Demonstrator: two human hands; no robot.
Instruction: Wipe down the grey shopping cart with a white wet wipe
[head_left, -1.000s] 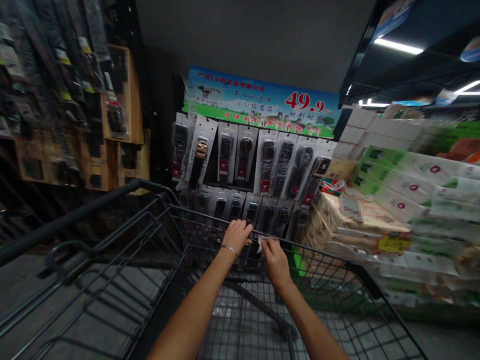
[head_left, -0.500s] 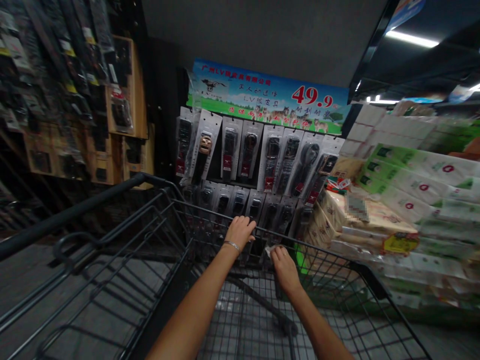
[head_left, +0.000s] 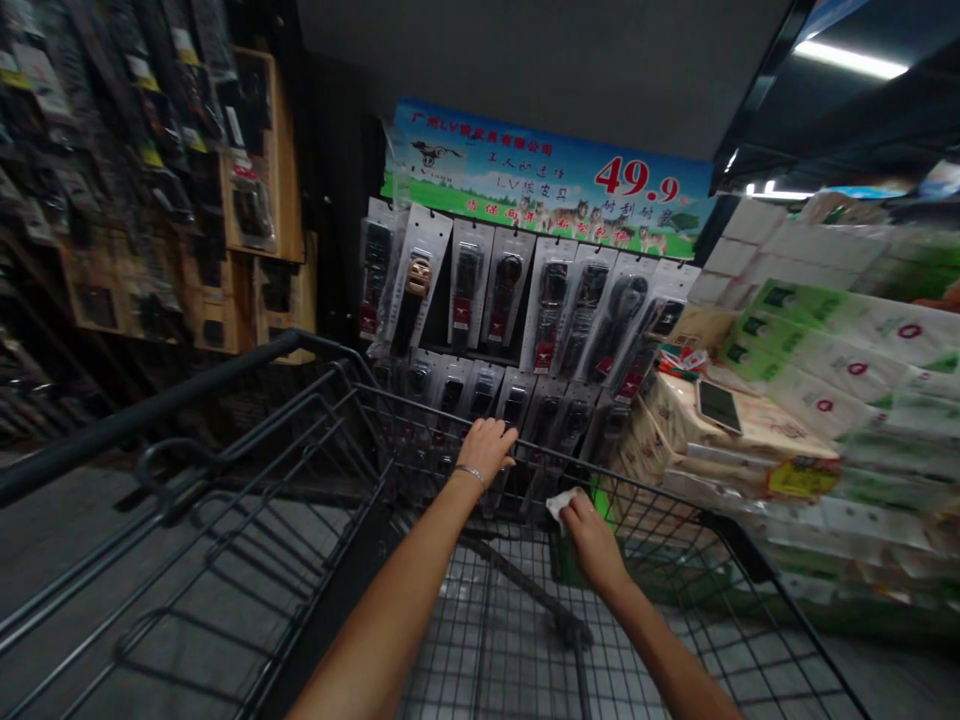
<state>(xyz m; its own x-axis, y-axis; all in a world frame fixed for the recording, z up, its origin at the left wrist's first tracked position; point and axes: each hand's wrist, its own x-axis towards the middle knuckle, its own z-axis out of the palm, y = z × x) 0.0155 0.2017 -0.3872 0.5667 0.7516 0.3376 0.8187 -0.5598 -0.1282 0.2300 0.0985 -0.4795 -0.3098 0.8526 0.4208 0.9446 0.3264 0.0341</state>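
My left hand (head_left: pixel 486 450) is closed over the top rim of the dark wire shopping cart (head_left: pixel 570 458), with a thin bracelet on its wrist. In my right hand (head_left: pixel 589 530), a small crumpled white tissue (head_left: pixel 561 502) is pinched between the fingers. This hand is lower and to the right, inside the cart beside its far wire wall. Whether the tissue touches the wires I cannot tell. Both forearms reach over the basket, whose wire grid floor shows below them.
Packaged belts (head_left: pixel 469 285) hang in rows past the cart, under a blue price sign (head_left: pixel 547 180). More belts (head_left: pixel 165 120) and wooden display blocks (head_left: pixel 266 170) are at left. Stacked tissue packs (head_left: pixel 832 365) stand at right, with a tablet-like device (head_left: pixel 718 406) lying on some beige packs (head_left: pixel 772 425).
My right hand has moved slightly right and down with the tissue, which shows more now. My left hand stays on the cart rim. The view has shifted a little.
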